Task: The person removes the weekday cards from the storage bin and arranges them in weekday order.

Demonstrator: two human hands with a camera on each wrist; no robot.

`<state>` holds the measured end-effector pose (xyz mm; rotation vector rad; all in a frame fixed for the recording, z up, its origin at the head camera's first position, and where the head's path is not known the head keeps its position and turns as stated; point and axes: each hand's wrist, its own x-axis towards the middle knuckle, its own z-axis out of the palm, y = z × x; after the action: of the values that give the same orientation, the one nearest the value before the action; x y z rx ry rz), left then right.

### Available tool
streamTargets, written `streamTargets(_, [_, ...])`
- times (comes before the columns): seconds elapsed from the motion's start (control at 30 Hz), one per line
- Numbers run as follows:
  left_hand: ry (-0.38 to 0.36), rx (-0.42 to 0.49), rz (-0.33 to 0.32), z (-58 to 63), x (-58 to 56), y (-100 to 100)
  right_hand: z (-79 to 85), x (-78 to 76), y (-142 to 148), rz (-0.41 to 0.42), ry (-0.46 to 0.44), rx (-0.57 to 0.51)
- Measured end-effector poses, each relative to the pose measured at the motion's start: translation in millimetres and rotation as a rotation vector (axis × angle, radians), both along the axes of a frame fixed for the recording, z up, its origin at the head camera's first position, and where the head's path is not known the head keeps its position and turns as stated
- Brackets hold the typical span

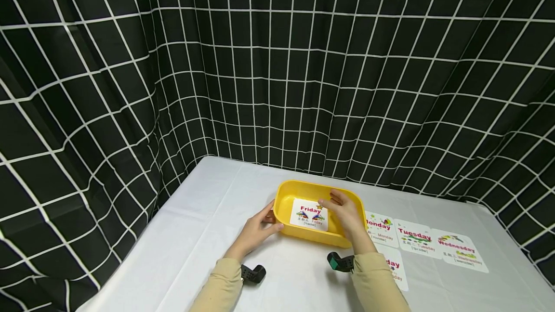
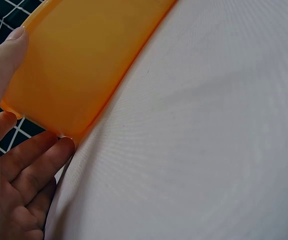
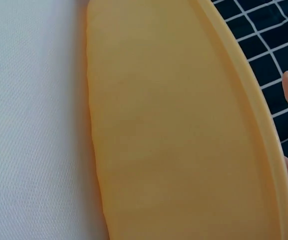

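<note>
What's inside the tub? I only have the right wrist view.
Observer: In the tub lies a Friday card, face up.
Operator: What's at the tub's left end?
Observer: The left hand, touching it.
Operator: Anything else out?
Observer: Yes, four more cards show to the tub's right.
</note>
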<state>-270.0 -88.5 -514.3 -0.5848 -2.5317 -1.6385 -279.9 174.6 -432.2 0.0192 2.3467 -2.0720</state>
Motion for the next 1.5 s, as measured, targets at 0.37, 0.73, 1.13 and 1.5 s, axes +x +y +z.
streamTargets(0.37, [-0.001, 0.013, -0.002, -1.3, -1.8, 0.5, -4.9, -3.2, 1.9, 0.012, -0.057, -0.008])
streamTargets(0.73, [0.009, 0.008, 0.000, -2.1, -2.3, 0.8, -8.0, -6.0, 1.6, 0.053, -0.087, 0.052])
streamTargets(1.13, [0.007, 0.010, 0.000, -3.3, -3.3, 0.8, -8.6, -8.5, 1.0, 0.070, -0.152, 0.099])
streamTargets(1.5, [0.011, -0.007, 0.009, -3.3, -2.1, 0.9, -10.4, -9.2, -1.3, 0.092, -0.193, 0.144])
